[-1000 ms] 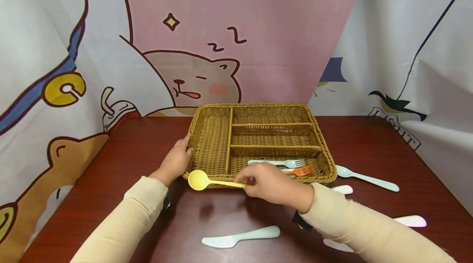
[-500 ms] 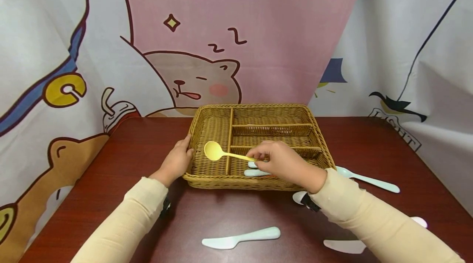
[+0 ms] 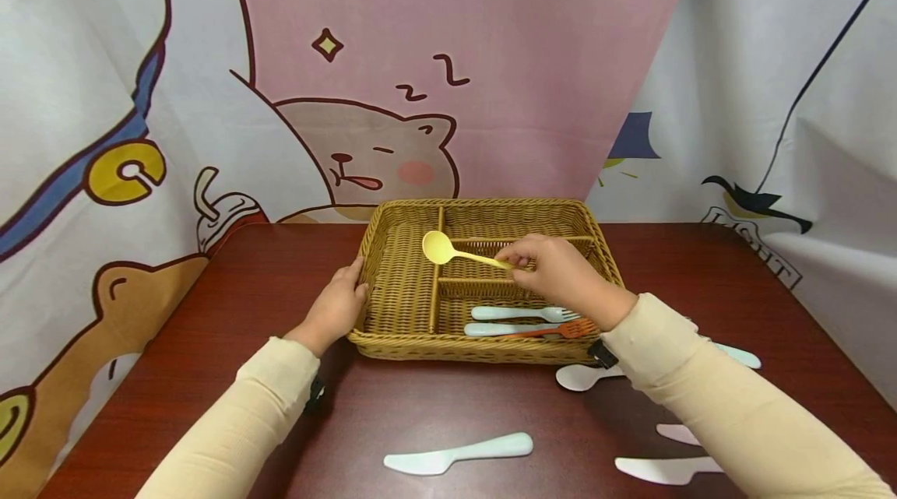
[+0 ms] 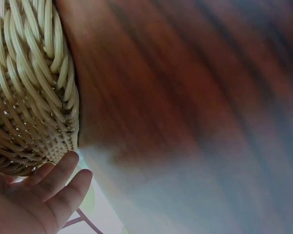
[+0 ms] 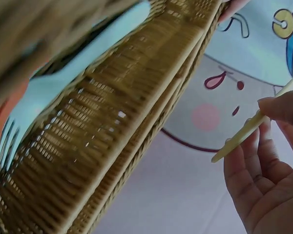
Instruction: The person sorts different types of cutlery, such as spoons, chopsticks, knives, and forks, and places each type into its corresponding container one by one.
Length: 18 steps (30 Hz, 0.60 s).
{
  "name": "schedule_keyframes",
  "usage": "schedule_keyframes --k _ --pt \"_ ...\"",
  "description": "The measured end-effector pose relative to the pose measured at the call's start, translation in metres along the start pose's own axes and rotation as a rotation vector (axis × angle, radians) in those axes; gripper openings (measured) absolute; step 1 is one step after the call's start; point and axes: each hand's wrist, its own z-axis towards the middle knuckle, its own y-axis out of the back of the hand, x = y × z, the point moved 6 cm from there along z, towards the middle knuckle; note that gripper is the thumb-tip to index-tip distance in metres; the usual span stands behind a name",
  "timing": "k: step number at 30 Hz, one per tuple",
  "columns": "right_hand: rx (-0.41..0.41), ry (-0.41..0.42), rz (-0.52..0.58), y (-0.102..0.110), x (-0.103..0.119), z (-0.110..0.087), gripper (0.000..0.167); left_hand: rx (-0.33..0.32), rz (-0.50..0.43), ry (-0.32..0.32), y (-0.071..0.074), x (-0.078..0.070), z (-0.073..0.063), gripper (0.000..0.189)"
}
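Note:
Held by its handle end in my right hand [image 3: 561, 277], a yellow spoon [image 3: 439, 247] hangs above the middle right compartment of a wicker cutlery basket [image 3: 490, 353]. Its round bowl points left, over the long divider. My left hand [image 3: 335, 304] rests against the basket's left side; its fingers [image 4: 71, 190] look straight beside the weave in the left wrist view. In the front right compartment lie two pale mint forks [image 3: 511, 314] and an orange fork [image 3: 575, 328]. The right wrist view shows the thumb and fingers pinching the spoon's thin handle [image 5: 241, 134].
A mint knife [image 3: 459, 455] lies on the dark red table [image 3: 336, 437] in front of the basket. To the right are a white spoon [image 3: 578, 377], a white knife [image 3: 662, 470] and other pieces partly under the right sleeve [image 3: 729, 390]. A printed cloth [image 3: 532, 79] hangs behind.
My right hand has lifted the yellow spoon from the basket's front edge, back and rightward over the compartments. The forks are uncovered again. The left hand stays put.

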Motion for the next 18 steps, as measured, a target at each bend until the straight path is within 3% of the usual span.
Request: schedule_keyframes --k 18 --pt "0.007 -0.124 -0.097 0.015 -0.04 0.022 0.027 -0.003 -0.006 0.006 0.001 0.0 -0.001 0.058"
